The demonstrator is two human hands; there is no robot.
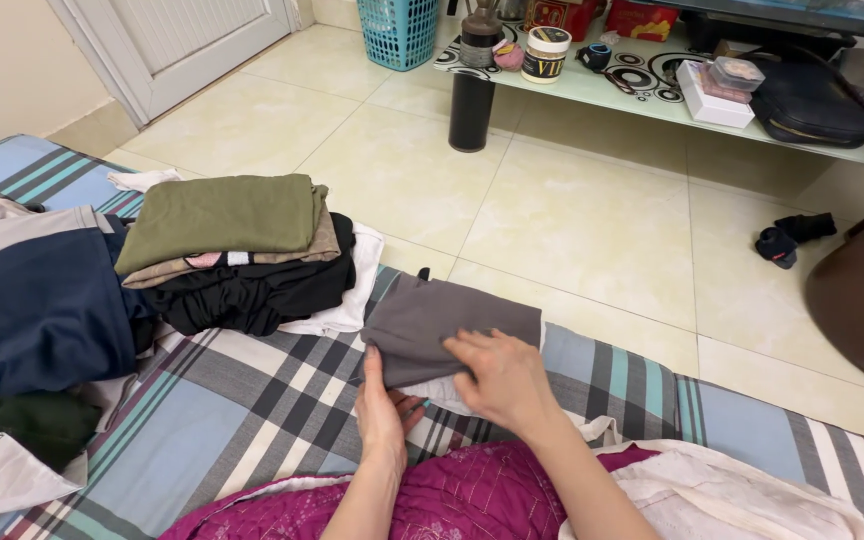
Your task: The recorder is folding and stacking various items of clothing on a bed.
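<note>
L hand (pixel 382 415) half under grey garment (pixel 442 322)

A plaid blue-grey bed sheet (pixel 252 420) carries a stack of folded clothes (pixel 237 250), a folded grey garment (pixel 442 320), a navy garment (pixel 37 300) and a magenta quilt (pixel 462 495).

Up on the glass shelf ahead of you sits a round white tub (pixel 546 54) with a dark label band, two red boxes (pixel 602 17) behind it, and a flat white box (pixel 709 102) further right.
</note>
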